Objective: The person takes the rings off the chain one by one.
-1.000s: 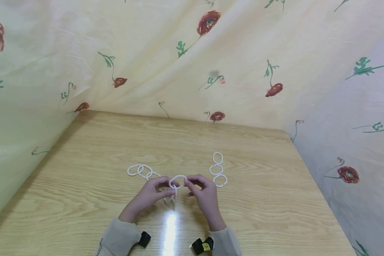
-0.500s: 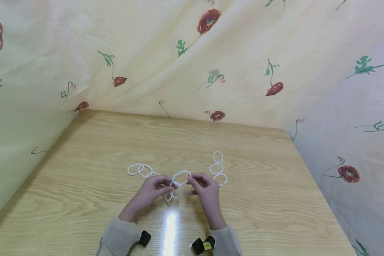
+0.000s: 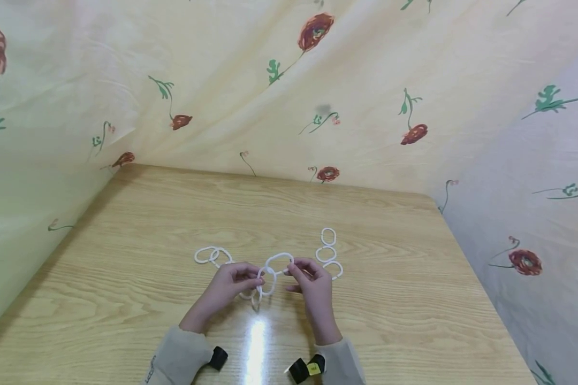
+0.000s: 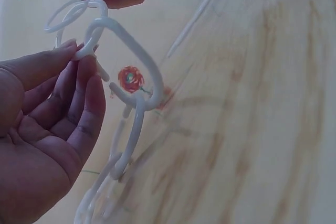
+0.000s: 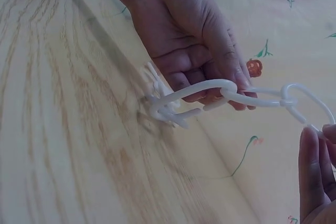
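Between both hands hangs a chain of white plastic links. My left hand (image 3: 231, 283) pinches one of them between thumb and fingers, as its own wrist view shows at the link (image 4: 86, 52). The right hand (image 3: 314, 283) pinches the chain's end link (image 3: 279, 254), which is hooked through the link beside the left fingers. From the left hand, more joined links (image 4: 140, 124) trail down to the table. Other white links (image 3: 204, 248) lie left of that hand, partly hidden behind it. Some of the links show a gap in their ring.
Three loose white links (image 3: 325, 261) lie in a column on the wooden table (image 3: 390, 246), just beyond the right hand. Flowered cloth (image 3: 221, 117) closes off the back and sides. Black wrist devices (image 3: 218, 358) sit at both sleeves.
The right hand has moved slightly right and away, drawing the end link further from the left hand, so the links between them stretch out. The left hand has barely moved.
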The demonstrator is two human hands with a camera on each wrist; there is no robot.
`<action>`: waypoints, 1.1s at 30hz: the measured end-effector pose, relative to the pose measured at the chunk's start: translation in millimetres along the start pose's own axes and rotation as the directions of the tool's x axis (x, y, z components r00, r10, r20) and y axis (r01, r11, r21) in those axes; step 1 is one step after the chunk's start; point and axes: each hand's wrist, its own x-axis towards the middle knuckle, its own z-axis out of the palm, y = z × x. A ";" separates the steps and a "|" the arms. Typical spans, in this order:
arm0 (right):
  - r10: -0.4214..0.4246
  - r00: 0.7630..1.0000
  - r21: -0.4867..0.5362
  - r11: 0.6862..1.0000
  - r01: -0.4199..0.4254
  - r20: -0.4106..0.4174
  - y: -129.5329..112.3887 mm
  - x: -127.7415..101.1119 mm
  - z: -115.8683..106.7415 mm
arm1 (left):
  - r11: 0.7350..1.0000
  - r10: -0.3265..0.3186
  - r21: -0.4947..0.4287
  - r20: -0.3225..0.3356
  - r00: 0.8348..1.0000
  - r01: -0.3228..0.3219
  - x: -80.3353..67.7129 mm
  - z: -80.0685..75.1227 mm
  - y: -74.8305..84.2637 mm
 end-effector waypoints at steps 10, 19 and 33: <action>0.000 0.999 -0.029 1.000 0.001 0.038 2.5 0.4 -0.5 | 0.999 -0.029 -0.026 -0.044 0.999 0.028 0.9 -1.3 0.6; 0.005 0.999 -0.066 0.998 -0.003 0.042 4.4 -0.3 0.3 | 0.998 -0.052 -0.045 -0.087 0.995 0.048 1.1 -1.7 2.2; 0.010 0.998 -0.102 0.995 -0.004 0.064 5.5 -3.3 3.9 | 0.997 -0.061 -0.060 -0.124 0.990 0.054 -0.4 -2.2 6.0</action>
